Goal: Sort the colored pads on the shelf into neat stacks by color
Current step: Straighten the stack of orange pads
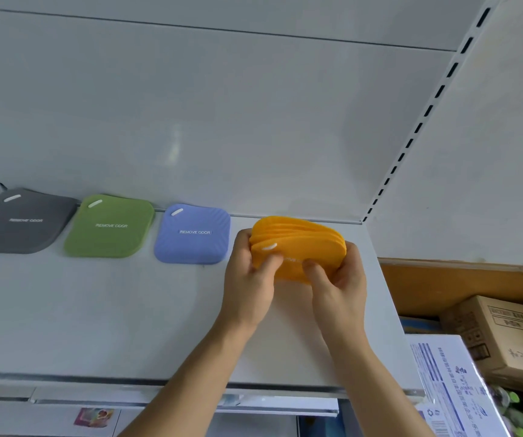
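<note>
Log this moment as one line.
left hand + right hand: gripping orange pad bundle | grey, green, blue stacks: on shelf

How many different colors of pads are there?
4: a gray square pad stack far left, green beside it, blue next, and orange pads held in both hands, rightmost.

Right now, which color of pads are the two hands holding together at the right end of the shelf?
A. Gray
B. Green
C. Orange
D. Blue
C. Both the left hand and the right hand grip the bunch of orange pads, while the gray stack, green stack and blue stack lie flat on the shelf to the left.
</note>
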Demonstrator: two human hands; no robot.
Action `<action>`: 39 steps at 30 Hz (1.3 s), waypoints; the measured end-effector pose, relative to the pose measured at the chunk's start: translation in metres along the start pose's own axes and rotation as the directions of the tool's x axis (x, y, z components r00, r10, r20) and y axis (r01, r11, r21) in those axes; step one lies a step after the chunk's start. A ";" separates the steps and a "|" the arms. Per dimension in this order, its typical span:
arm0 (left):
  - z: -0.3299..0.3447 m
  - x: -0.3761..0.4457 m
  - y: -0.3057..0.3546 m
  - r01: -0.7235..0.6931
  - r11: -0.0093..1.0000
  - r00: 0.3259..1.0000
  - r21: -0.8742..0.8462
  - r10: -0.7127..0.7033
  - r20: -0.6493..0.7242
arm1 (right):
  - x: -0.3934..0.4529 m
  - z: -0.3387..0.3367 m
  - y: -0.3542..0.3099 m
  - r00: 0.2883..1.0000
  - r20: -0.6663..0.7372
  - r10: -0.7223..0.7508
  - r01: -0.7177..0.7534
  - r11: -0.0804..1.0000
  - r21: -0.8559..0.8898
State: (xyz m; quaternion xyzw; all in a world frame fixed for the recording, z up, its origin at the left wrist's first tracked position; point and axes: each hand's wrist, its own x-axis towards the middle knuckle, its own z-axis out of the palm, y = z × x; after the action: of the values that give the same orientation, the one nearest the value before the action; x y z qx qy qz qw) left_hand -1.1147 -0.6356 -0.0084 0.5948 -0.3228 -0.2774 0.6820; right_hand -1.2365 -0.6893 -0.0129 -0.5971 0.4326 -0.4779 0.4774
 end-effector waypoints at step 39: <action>0.000 0.001 -0.009 0.031 0.967 0.996 0.253 -0.050 0.070 | 0.006 0.007 -0.005 0.988 0.014 0.152 -0.145 0.963 -0.227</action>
State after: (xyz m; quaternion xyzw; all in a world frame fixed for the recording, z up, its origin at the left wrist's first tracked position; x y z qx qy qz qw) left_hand -1.1140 -0.6376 -0.0176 0.6721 -0.3687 -0.2705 0.5824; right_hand -1.2285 -0.6932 -0.0076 -0.6206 0.5200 -0.3795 0.4477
